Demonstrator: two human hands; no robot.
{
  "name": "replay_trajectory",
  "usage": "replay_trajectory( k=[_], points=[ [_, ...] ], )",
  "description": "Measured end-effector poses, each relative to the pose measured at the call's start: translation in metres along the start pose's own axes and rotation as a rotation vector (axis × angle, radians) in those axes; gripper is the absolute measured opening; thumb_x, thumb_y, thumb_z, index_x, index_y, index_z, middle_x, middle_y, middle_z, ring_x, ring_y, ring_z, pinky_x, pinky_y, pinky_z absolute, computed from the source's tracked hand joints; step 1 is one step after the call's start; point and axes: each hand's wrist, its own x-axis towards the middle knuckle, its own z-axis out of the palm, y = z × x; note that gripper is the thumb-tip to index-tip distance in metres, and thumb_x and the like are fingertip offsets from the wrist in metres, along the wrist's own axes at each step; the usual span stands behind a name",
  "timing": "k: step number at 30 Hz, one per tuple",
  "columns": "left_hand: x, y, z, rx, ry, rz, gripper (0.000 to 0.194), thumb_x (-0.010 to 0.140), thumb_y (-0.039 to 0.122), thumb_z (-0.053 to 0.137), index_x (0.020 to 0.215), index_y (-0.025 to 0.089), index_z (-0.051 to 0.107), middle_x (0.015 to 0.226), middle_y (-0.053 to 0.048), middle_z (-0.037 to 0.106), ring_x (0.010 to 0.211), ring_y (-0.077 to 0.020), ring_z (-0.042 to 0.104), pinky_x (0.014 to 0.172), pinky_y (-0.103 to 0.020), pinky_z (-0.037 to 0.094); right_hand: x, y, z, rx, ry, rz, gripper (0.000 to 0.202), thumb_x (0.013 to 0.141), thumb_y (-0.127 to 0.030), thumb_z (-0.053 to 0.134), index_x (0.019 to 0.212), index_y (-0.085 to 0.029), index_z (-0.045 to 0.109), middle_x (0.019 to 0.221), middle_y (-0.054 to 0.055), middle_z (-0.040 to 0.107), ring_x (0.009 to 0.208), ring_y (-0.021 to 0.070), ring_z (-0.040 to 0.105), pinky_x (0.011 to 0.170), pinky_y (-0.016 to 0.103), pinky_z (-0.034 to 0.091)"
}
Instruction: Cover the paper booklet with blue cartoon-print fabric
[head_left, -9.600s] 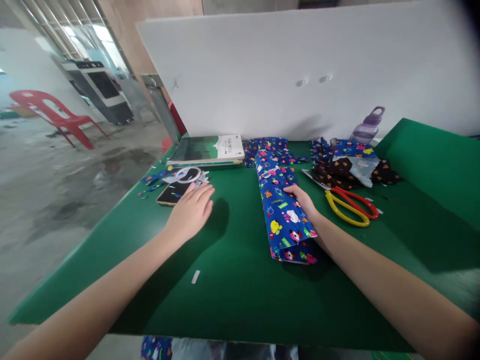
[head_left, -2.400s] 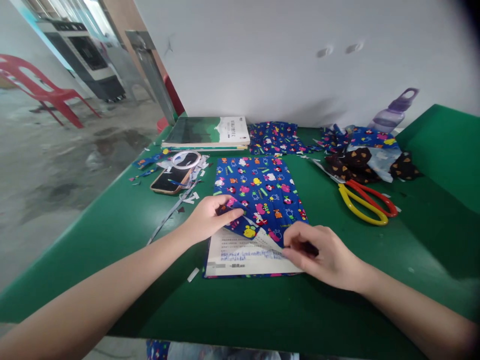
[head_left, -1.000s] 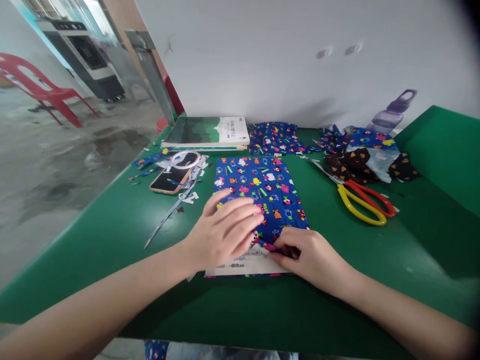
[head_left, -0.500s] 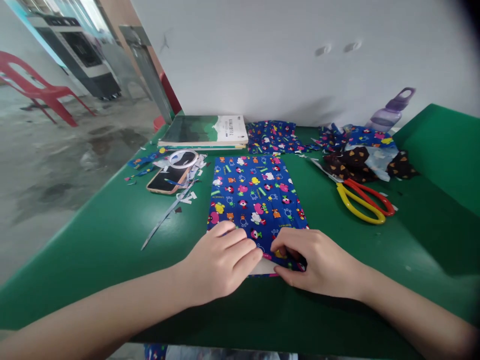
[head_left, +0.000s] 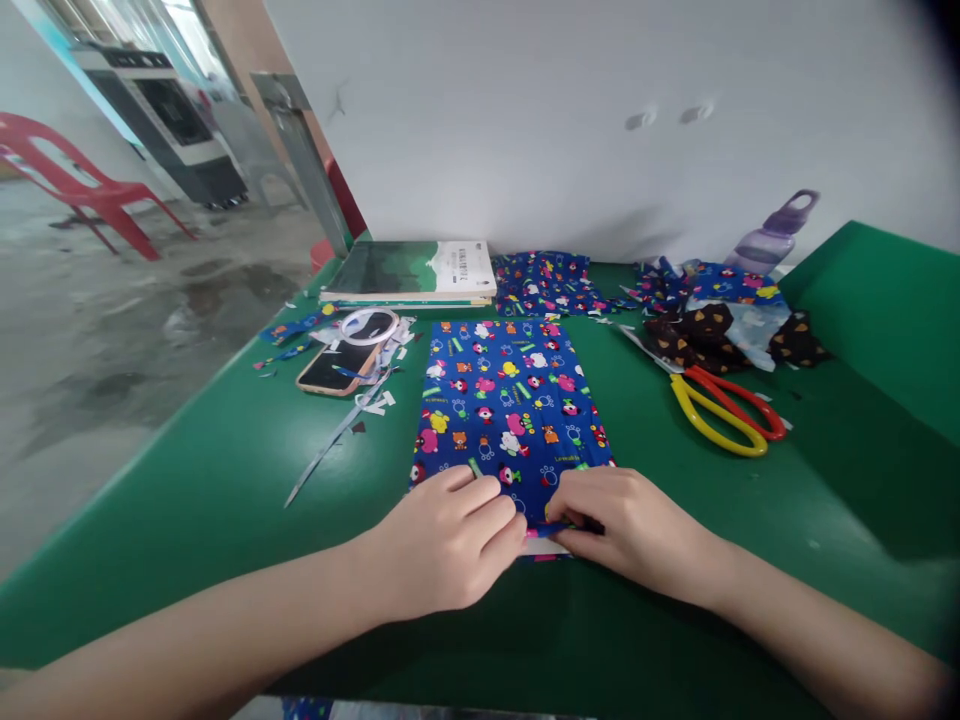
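Note:
A blue fabric piece printed with cartoon animals lies flat in front of me, a white strip showing along its near edge. My left hand is closed over the near left part of the fabric, its fingers curled and their tips hidden. On the near right, my right hand pinches the fabric's edge between thumb and fingers. Both hands are close together at that edge, where the cloth is slightly folded up over the white layer.
Yellow-and-red scissors lie at right beside fabric scraps; a purple bottle stands behind. To the left are a phone, a white tape ring and cut strips. Books and another blue cloth line the wall.
My right fingers have closed down on the near edge of the fabric, and less of the white strip shows. My left hand stays on the cloth. The view has shifted slightly.

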Motion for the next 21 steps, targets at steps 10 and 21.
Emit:
replay_trajectory(
  k=[10, 21],
  points=[
    [-0.0042, 0.0014, 0.0031, -0.001, -0.075, -0.003, 0.013, 0.085, 0.013, 0.05, 0.074, 0.016, 0.057, 0.064, 0.0, 0.049, 0.059, -0.0158, 0.045, 0.047, -0.031, 0.028, 0.0, -0.0051, -0.0012, -0.057, 0.047, -0.171, 0.014, 0.082, -0.02, 0.053, 0.095, -0.021, 0.057, 0.081, -0.001, 0.06, 0.072, 0.0133, 0.052, 0.061, 0.027, 0.035],
    [-0.0033, 0.0019, 0.001, -0.027, -0.066, -0.032, 0.017, 0.086, 0.012, 0.045, 0.073, 0.016, 0.055, 0.064, 0.0, 0.049, 0.056, -0.0152, 0.044, 0.045, -0.031, 0.03, -0.0017, -0.0061, 0.0068, -0.057, 0.115, -0.16, 0.008, 0.084, -0.018, 0.051, 0.091, -0.021, 0.055, 0.08, -0.001, 0.061, 0.071, 0.0129, 0.052, 0.061, 0.026, 0.035]
  ],
)
